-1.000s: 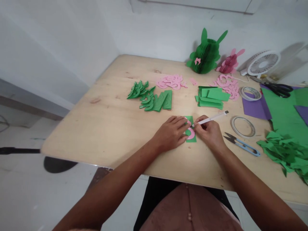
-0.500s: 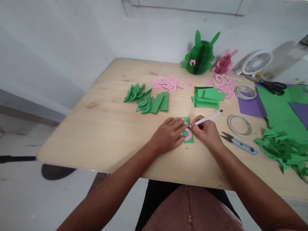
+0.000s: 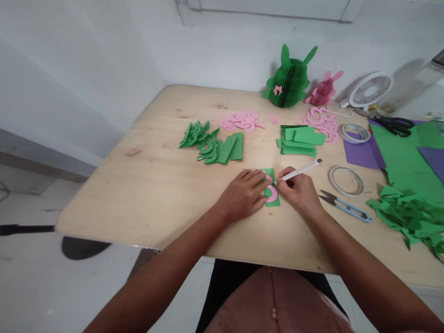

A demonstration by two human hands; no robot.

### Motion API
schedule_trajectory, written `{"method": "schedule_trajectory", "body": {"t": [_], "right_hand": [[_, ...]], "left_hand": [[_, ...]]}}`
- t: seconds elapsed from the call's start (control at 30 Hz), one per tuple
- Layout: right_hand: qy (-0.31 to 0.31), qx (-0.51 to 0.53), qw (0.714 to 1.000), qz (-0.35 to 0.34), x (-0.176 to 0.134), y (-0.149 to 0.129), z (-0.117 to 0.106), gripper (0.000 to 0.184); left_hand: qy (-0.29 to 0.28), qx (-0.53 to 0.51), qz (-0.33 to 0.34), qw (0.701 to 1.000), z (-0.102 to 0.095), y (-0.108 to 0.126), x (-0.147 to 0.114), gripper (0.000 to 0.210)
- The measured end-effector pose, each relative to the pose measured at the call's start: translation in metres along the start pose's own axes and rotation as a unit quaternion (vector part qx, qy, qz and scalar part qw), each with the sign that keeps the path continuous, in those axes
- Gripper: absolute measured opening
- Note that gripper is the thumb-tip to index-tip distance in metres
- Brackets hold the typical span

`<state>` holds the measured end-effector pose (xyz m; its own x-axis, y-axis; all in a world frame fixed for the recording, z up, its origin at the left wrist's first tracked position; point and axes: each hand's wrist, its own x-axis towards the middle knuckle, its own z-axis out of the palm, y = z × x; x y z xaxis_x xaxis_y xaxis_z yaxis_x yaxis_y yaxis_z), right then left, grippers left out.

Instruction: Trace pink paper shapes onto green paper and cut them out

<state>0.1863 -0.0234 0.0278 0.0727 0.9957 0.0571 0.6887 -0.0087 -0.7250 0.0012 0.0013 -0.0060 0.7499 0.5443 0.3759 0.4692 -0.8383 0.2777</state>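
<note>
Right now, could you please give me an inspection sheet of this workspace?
Surface: pale wooden table with knots.
Job's things: pink cutout on green card; white pen.
Clutter: green scraps, blue-handled snips, near tape roll.
Hands: left hand rests on the cutout and card; right hand holds the pen, tip down beside the cutout.
Cables: thin white cord near the fan.
Surroundings: white wall behind.

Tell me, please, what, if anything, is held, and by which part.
The right hand holds the white pen near its lower tip; the left hand rests on the pink cutout.
</note>
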Motion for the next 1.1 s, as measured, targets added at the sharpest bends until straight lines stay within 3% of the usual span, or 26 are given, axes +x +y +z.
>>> {"method": "schedule_trajectory", "body": {"t": [1.1], "right_hand": [[0.006, -0.019, 1.0, 0.001, -0.0022, -0.0015, -0.0039, 0.011]], "left_hand": [[-0.004, -0.001, -0.008, 1.0, -0.0008, 0.0009, 0.0, 0.038]]}}
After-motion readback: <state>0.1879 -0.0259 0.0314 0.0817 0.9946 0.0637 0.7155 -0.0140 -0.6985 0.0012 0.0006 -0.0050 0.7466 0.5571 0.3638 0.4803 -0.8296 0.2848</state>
